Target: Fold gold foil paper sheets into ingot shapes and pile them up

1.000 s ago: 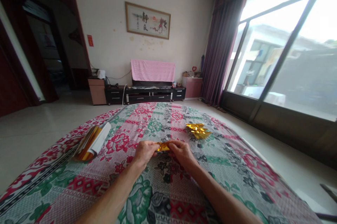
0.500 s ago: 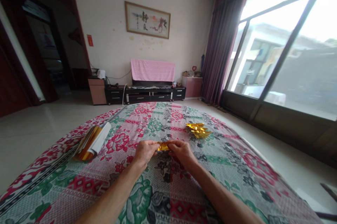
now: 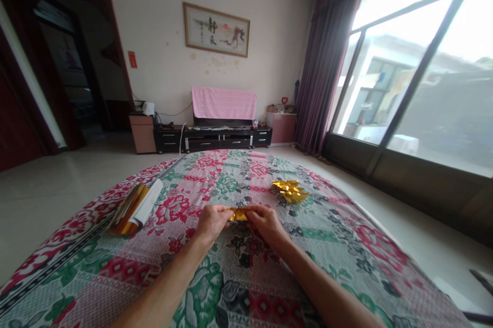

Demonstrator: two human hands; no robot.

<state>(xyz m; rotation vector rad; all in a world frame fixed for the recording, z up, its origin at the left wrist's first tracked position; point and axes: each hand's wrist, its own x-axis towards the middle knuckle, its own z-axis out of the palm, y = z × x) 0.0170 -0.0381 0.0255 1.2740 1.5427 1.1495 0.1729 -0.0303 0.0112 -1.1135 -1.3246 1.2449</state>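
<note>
Between my two hands is a small folded piece of shiny gold foil paper (image 3: 239,214), held level just above the cloth. My left hand (image 3: 213,222) pinches its left end between thumb and fingers. On the opposite end, my right hand (image 3: 265,220) is closed in the same kind of pinch. Only the middle of the foil shows; its ends are covered by my fingers. Beyond my right hand lies a small pile of folded gold foil pieces (image 3: 291,192). To the left rests a curled stack of gold and white paper sheets (image 3: 135,210).
A flowered cloth (image 3: 192,287) in red, green and grey covers the surface before me. Past its far edge stand a low black cabinet (image 3: 215,142) and a screen under a pink cloth (image 3: 224,102). Large windows (image 3: 435,76) line the right side; a doorway (image 3: 77,71) opens at left.
</note>
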